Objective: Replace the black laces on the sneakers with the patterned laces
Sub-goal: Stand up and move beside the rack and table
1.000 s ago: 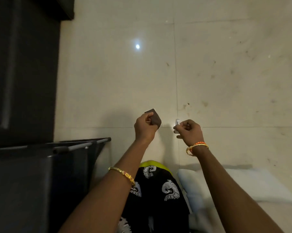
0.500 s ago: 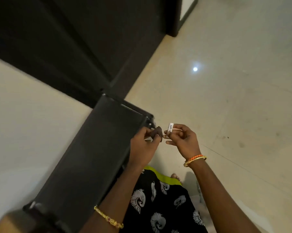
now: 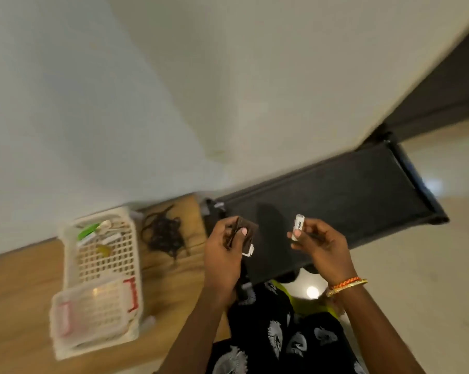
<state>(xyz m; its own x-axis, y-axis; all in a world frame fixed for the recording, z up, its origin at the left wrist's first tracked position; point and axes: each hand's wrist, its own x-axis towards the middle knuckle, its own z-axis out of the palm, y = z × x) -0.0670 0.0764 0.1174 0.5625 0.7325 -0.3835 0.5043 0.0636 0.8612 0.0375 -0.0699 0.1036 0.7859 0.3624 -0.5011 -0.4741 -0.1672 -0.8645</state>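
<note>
Laces [image 3: 164, 233]: black, tangled, lying on the table [image 3: 171, 279] beside the basket [image 3: 136, 255]. Judged light and limp; take them near a tip. Left hand [image 3: 222, 257] grips a dark card [image 3: 251, 238]; right hand [image 3: 319, 247] pinches a white tube [image 3: 299, 225].

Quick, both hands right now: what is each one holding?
Left hand: holds a dark brown folded piece, thumb pinching it.
Right hand: pinches a small white printed tube.

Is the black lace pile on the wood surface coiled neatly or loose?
Loose: the black lace pile lies tangled, strands trailing out beside the white basket.
</note>
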